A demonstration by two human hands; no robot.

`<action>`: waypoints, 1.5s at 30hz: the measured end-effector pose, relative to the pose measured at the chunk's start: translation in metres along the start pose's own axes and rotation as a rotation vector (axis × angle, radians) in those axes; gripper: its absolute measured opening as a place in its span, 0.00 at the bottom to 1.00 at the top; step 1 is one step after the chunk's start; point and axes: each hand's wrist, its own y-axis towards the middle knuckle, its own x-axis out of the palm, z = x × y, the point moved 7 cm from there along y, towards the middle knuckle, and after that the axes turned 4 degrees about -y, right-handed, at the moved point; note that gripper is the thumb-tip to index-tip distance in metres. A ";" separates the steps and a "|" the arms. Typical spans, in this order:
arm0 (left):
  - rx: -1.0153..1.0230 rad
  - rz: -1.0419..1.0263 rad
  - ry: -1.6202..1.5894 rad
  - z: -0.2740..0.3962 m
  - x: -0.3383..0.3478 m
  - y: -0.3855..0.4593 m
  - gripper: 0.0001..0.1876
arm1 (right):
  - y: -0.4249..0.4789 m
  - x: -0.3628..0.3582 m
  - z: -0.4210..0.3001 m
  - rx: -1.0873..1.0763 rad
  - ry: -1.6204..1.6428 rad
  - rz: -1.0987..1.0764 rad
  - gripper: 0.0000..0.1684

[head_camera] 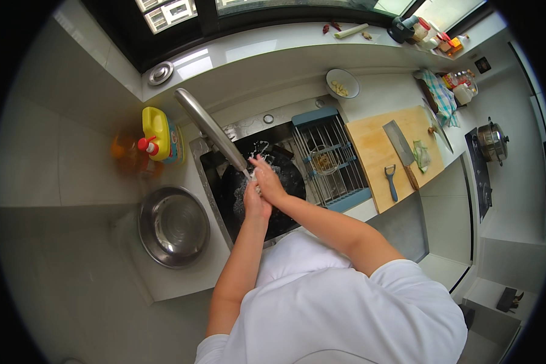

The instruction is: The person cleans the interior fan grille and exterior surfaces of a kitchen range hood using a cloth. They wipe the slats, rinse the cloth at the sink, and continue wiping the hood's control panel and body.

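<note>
My left hand (255,198) and my right hand (269,180) are pressed together beneath the stainless steel faucet (214,132). Water runs from its spout onto them and splashes beyond the fingertips. Something whitish shows between the palms; whether it is a held object or water is unclear. Below both hands, a black wok (293,179) lies wet in the sink (209,170), partly hidden by my forearms. Over the sink's right side sits a roll-up drying rack (332,118) with blue-grey ends, and a clear strainer or bowl (324,160) shows among its bars.
Left of the sink are a steel basin (175,227) and a yellow detergent jug (157,132). A cutting board (368,136) on the right bears a cleaver (399,143), a peeler (391,184) and a vegetable scrap (421,155). Behind stands a bowl (342,73) of peeled garlic cloves.
</note>
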 end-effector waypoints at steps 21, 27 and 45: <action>0.132 -0.242 0.237 0.004 -0.008 0.013 0.25 | 0.020 0.019 0.023 0.104 -0.018 0.066 0.24; 0.082 0.134 -0.072 0.031 -0.046 0.057 0.24 | -0.032 0.051 0.018 -0.159 -0.097 0.065 0.25; -0.031 -0.528 -0.367 0.017 -0.035 0.078 0.27 | -0.001 0.064 0.020 0.100 -0.050 -0.160 0.25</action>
